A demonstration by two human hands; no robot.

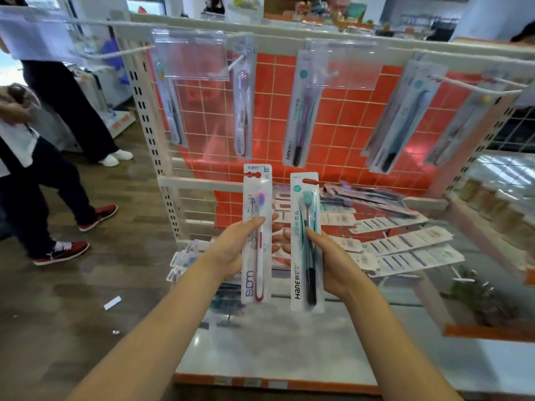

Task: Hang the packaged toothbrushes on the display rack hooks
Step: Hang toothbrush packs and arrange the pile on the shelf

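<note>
Plastic-fronted card sat between your fingers: your left hand pinched the red-and-white toothbrush pack at mid-height, thumb across its front, and your right hand gripped the teal toothbrush pack the same way, both packs upright and side by side in front of the display rack, not yet on any hook. These two packs looked light and thin, stiff enough along their length yet likely to flex, with a slick blister face; you would probably do best to hold near the middle edges and leave the punched hang hole at the top free for a hook. Beyond them, at least five hooks along the top row already carried hanging packs, though the outer ones were too blurred to count surely. Lower down, a loose heap of more packs lay on the shelf, too many overlapping to number. Two people stood at the left.
</note>
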